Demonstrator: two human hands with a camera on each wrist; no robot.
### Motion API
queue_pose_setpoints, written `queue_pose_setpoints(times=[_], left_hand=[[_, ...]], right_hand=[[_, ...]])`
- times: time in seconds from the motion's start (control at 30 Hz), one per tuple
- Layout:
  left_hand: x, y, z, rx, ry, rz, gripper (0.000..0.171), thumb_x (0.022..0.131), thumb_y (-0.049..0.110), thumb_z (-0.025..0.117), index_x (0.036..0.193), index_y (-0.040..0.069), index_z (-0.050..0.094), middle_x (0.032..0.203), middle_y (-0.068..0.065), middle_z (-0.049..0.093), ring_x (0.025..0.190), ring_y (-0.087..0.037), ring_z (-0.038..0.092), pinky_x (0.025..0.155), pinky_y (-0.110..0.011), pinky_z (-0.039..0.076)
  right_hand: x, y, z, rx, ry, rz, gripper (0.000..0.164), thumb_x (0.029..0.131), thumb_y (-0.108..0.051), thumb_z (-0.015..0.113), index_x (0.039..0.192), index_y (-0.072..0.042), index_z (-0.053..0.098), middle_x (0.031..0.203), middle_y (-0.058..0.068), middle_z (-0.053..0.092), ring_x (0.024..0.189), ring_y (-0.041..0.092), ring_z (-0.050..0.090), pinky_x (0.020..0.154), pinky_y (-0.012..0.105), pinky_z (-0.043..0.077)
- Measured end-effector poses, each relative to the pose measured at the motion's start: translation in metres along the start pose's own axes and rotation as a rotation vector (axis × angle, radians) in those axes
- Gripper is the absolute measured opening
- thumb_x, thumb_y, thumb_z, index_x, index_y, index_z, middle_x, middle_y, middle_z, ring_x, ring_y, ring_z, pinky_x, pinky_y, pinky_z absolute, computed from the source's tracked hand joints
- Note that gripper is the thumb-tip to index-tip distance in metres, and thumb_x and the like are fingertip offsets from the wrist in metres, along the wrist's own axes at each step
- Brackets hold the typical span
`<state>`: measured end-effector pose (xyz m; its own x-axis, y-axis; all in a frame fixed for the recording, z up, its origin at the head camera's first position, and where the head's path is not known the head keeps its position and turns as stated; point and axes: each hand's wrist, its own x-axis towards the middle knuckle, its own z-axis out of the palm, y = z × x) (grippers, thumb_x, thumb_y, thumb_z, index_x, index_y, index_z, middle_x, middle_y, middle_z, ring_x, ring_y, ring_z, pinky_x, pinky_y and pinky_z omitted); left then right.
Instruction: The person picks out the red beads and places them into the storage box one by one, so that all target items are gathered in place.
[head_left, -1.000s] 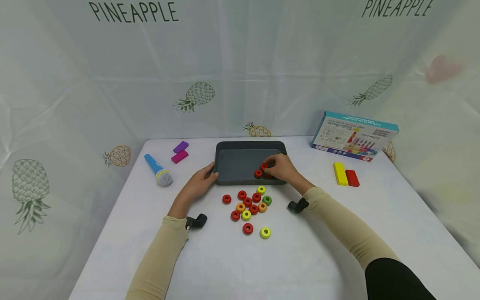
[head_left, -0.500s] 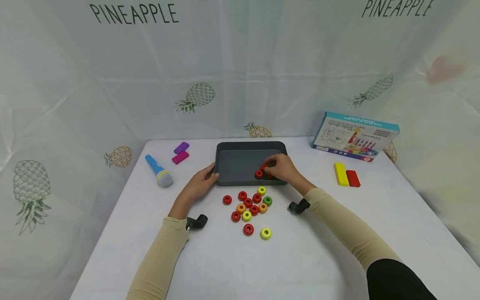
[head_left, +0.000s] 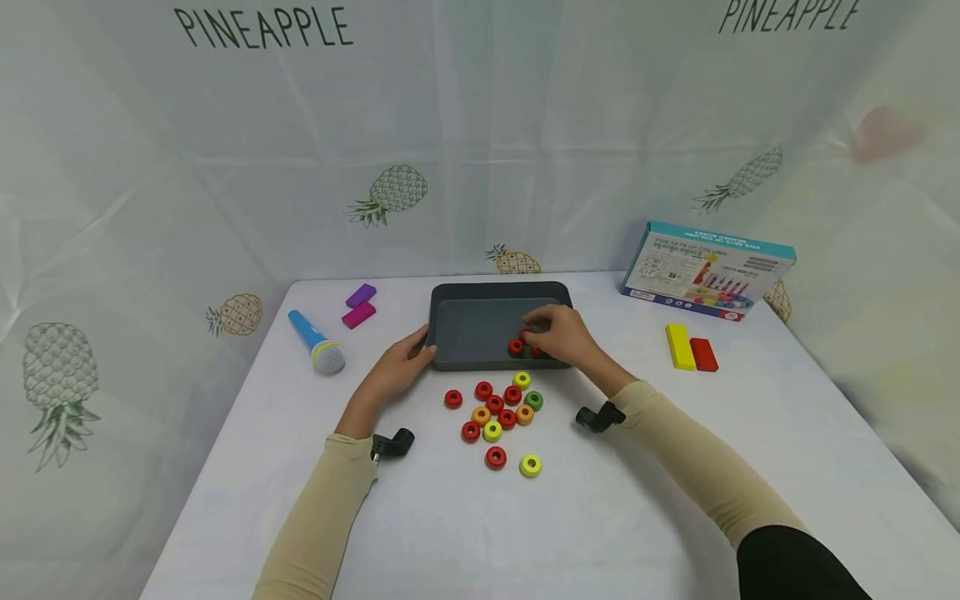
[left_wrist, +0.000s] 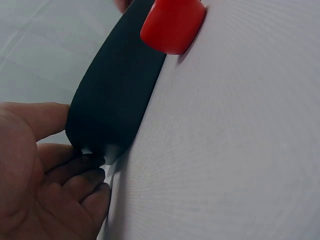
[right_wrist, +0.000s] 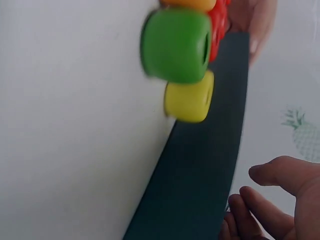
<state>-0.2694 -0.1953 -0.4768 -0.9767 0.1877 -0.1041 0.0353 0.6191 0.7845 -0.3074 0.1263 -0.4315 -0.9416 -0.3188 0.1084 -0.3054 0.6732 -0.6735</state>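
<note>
A dark grey tray [head_left: 480, 366] lies at the back of the white table. My left hand [head_left: 398, 367] grips its left end, thumb against the rim and fingers curled low at the outer wall in the left wrist view. Over the tray's right front corner is my right hand [head_left: 561, 335]. Its thumb and index finger stand apart in the right wrist view, with no bead visible between them. A red bead [head_left: 515, 347] lies in the tray, with others beside and partly under the right fingertips. In front of the tray lie several red, orange, yellow and green beads [head_left: 494, 405].
A blue toy microphone [head_left: 309, 333] and purple and magenta blocks [head_left: 359, 315] lie at left. At right are a yellow block [head_left: 681, 347], a red block [head_left: 703, 355] and a printed toy box [head_left: 708, 271]. A pineapple-print curtain [head_left: 465, 125] hangs behind the table.
My right hand shifts very slightly at the red beads in the tray. The left hand keeps its place on the tray, and the beads in front stay put.
</note>
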Motion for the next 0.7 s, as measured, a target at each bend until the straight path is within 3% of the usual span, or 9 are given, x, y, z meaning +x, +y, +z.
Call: queue_pose_setpoints(times=[0.27, 0.47, 0.7], left_hand=[[0.001, -0.003, 0.000, 0.007, 0.005, -0.012, 0.064, 0.106, 0.043, 0.048, 0.162, 0.023, 0.024, 0.168, -0.005, 0.028, 0.155, -0.031, 0.027, 0.126, -0.050, 0.025], [0.001, -0.002, -0.001, -0.008, 0.010, 0.004, 0.064, 0.106, 0.042, 0.049, 0.162, 0.022, 0.025, 0.167, -0.007, 0.029, 0.155, -0.032, 0.027, 0.126, -0.050, 0.024], [-0.001, -0.002, -0.002, 0.006, -0.003, 0.000, 0.065, 0.106, 0.043, 0.048, 0.162, 0.022, 0.025, 0.167, -0.009, 0.029, 0.155, -0.033, 0.026, 0.126, -0.052, 0.024]], right_hand=[[-0.016, -0.013, 0.000, 0.035, -0.014, -0.105, 0.032, 0.088, -0.011, 0.075, 0.118, 0.001, 0.073, 0.119, 0.016, 0.072, 0.109, 0.034, 0.068, 0.094, 0.049, 0.058], [-0.031, -0.023, 0.003, 0.060, -0.035, -0.139, 0.030, 0.088, -0.012, 0.077, 0.115, -0.001, 0.075, 0.115, 0.015, 0.073, 0.103, 0.034, 0.068, 0.088, 0.047, 0.060], [-0.058, -0.036, 0.012, 0.112, -0.111, -0.188, 0.030, 0.086, -0.009, 0.079, 0.115, 0.000, 0.074, 0.115, 0.015, 0.072, 0.109, 0.032, 0.069, 0.097, 0.047, 0.058]])
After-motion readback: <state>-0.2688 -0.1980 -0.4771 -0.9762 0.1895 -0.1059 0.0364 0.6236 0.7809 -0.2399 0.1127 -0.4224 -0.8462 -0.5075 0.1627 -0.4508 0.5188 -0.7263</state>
